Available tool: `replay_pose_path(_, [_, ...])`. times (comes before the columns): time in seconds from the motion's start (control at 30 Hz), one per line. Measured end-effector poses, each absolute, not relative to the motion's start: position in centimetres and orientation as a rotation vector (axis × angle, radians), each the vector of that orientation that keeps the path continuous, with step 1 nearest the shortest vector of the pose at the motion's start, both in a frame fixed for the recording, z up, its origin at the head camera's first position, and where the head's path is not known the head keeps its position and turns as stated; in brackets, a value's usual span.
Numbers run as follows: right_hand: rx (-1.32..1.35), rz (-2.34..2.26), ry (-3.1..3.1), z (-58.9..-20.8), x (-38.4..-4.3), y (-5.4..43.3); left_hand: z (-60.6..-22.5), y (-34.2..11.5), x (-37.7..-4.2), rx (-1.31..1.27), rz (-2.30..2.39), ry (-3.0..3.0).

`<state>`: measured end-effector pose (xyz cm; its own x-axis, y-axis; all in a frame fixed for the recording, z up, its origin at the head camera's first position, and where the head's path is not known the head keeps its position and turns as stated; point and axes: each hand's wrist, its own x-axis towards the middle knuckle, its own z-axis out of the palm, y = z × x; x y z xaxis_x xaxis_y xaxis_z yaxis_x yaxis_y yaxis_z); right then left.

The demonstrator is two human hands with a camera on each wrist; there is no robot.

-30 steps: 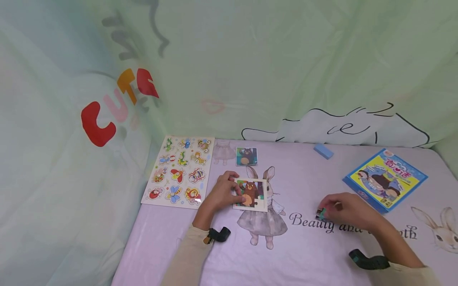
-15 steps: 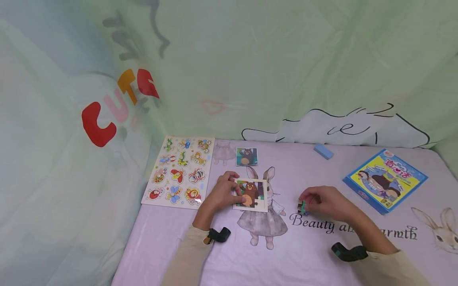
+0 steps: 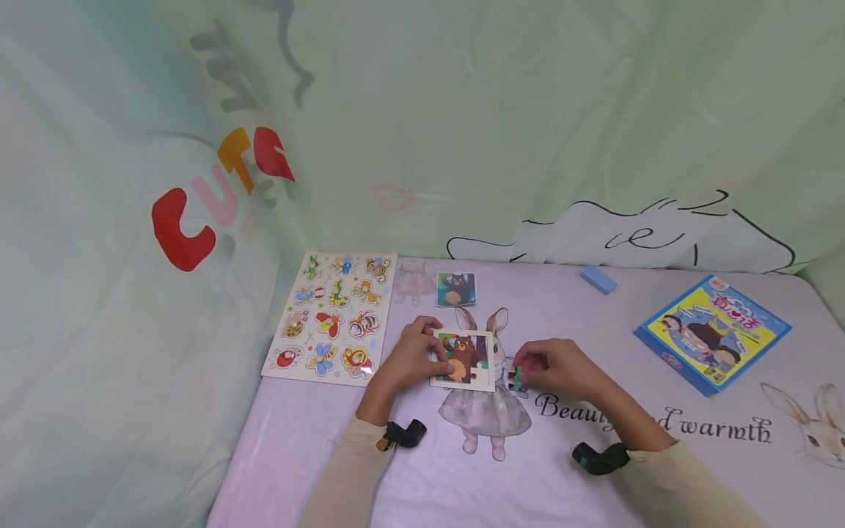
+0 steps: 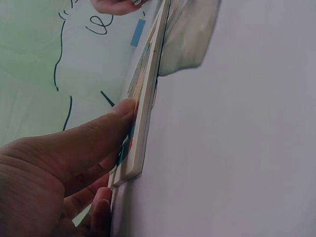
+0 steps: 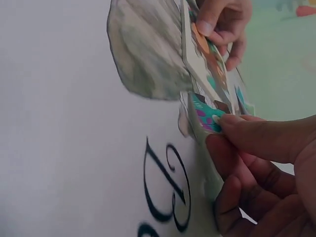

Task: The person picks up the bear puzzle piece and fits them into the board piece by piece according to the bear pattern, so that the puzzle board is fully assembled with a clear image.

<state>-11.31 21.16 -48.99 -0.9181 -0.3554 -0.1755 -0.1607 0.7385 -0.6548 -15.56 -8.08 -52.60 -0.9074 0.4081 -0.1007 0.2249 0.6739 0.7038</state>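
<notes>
A small jigsaw puzzle (image 3: 465, 355) of a brown bear, in a cream frame, lies on the table. My left hand (image 3: 412, 359) holds it at its left side, the thumb (image 4: 123, 109) on the picture and the fingers around the edge. A pale gap shows at the puzzle's lower right corner. Just right of the frame, my right hand (image 3: 560, 370) pinches a puzzle piece (image 5: 206, 114) between thumb and fingers. The piece is teal with purple spots and a bit of brown. In the right wrist view it is close to the frame's edge.
Behind the puzzle lies a bear picture card (image 3: 456, 290). A board of insect pictures (image 3: 323, 319) is at the left. To the right are a blue block (image 3: 598, 279) and a blue-and-yellow box (image 3: 714, 334). Fabric curtains (image 3: 528, 132) stand along the table's back and left.
My right hand has moved left across the table with the puzzle piece, up to the frame's right side. The left hand and the puzzle have stayed in place.
</notes>
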Motion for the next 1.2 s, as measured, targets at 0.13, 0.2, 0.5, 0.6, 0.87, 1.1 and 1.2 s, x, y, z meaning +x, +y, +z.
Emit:
replay_pose_path(0.13, [-0.409, -1.018, 2.649, -49.4, -11.6, 19.9, -52.6, -8.1, -15.6, 0.509, 1.058, 2.639])
replay_pose_path(0.2, [-0.391, -1.04, 2.639, -49.6, -11.7, 19.4, -52.6, -8.1, -15.6, 0.508, 1.06, 2.638])
replay_pose_path(0.5, [-0.392, -1.118, 2.612, -50.0, -12.1, 17.4, -52.8, -8.1, -15.6, 0.504, 1.054, 2.64])
replay_pose_path(0.6, [-0.359, -1.124, 2.627, -50.1, -12.1, 16.8, -52.8, -8.1, -15.6, 0.491, 1.061, 2.634])
replay_pose_path(0.87, [-0.276, -1.115, 2.661, -50.2, -12.2, 15.8, -52.7, -8.1, -15.6, 0.48, 1.063, 2.631])
replay_pose_path(1.1, [-0.285, -1.079, 2.685, -50.3, -12.3, 15.4, -52.6, -8.1, -15.6, 0.483, 1.047, 2.638])
replay_pose_path(1.2, [-0.292, -1.064, 2.688, -50.3, -12.3, 15.5, -52.7, -8.1, -15.6, 0.492, 1.038, 2.64])
